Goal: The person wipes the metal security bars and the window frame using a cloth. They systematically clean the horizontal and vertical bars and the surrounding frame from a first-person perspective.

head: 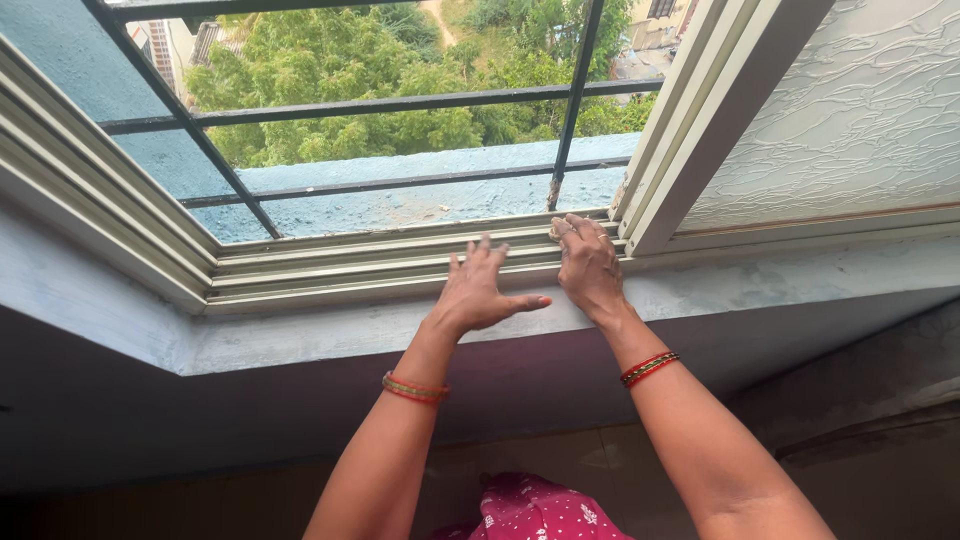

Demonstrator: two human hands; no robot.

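Beyond the barred window lie trees, and on the pale window track (400, 262) the right hand (590, 265) presses a small cloth (553, 232) under bunched fingers while the left hand (478, 292) rests flat, empty; grime still marks the sill (760, 285), so cleaning looks unfinished.

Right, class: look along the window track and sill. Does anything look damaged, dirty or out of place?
Nothing is broken or askew. The sill looks grimy and blotchy. The left hand lies flat on the track; the right hand presses something small and pale, partly hidden, into it.
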